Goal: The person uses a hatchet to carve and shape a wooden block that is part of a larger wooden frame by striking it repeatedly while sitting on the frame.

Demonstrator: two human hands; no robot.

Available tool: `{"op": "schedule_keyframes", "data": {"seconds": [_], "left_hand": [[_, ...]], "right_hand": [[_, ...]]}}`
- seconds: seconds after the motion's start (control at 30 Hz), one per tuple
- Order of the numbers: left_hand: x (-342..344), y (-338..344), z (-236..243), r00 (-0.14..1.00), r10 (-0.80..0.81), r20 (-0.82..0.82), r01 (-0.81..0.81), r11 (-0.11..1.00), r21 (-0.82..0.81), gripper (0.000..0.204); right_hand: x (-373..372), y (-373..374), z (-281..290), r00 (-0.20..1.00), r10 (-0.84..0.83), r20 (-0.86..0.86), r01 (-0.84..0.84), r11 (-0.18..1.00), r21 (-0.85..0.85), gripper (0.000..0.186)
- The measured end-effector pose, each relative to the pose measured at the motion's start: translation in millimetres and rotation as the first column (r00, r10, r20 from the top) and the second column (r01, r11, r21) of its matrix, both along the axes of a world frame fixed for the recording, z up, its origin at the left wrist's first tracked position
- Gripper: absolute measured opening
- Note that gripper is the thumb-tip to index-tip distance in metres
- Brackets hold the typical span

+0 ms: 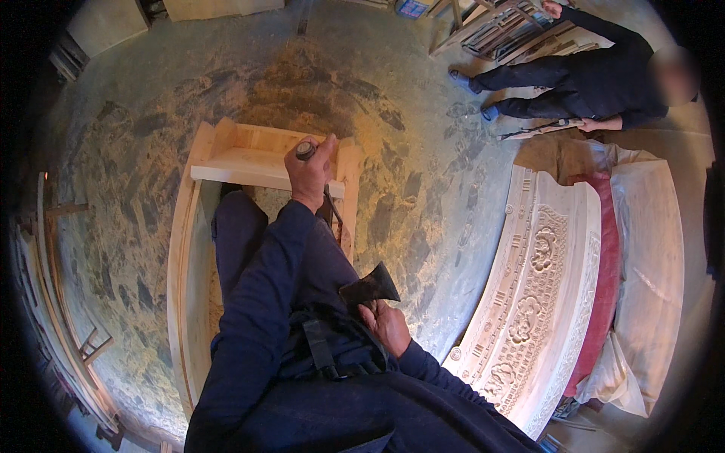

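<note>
My left hand (310,174) grips the round handle of a chisel (306,151) over the light wooden crosspiece (238,174) at the far end of a long wooden frame (183,264). The chisel's blade is mostly hidden by the hand. My right hand (385,326) is closed on the handle of a dark-headed hatchet (374,287), held low by my right thigh. My dark-clothed legs lie within or over the frame; exactly how they rest on it is unclear.
Sawdust-covered concrete floor (128,174) surrounds the frame. Carved pale panels (544,279) lie at right, beside red cloth (596,287) and a wrapped piece (649,287). Another person (566,83) stands upper right near stacked timber (491,30). Long boards (57,287) lie at left.
</note>
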State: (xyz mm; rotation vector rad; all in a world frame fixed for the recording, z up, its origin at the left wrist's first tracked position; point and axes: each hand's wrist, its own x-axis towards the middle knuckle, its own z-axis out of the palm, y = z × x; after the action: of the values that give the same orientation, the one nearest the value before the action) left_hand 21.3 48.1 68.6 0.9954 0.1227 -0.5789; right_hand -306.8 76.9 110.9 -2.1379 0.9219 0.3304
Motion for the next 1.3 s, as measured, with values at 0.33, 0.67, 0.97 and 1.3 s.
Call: {"op": "schedule_keyframes", "data": {"seconds": [0.33,0.67,0.97,1.3], "left_hand": [[-18.3,-51.0,-16.2,0.942,-0.025,0.335,-0.099,0.932,0.348,0.030],[4.7,-30.4,-14.5,0.966,-0.209,0.154,0.184,0.970,0.161,0.037],[-15.9,-51.2,-13.4,0.804,-0.287,0.521,0.068,0.915,0.398,0.042],[-5.2,-33.1,-24.0,0.898,-0.247,0.365,0.139,0.944,0.299,0.037]], "right_hand": [[3.5,0.8,1.4,0.998,-0.045,0.038,0.044,0.999,0.028,0.038],[4.0,-0.4,3.8,0.997,-0.070,-0.017,0.071,0.997,0.041,0.033],[11.3,0.1,9.6,0.995,-0.095,-0.004,0.095,0.992,0.080,0.034],[11.2,-4.2,9.3,0.991,-0.111,0.069,0.102,0.987,0.125,0.031]]}}
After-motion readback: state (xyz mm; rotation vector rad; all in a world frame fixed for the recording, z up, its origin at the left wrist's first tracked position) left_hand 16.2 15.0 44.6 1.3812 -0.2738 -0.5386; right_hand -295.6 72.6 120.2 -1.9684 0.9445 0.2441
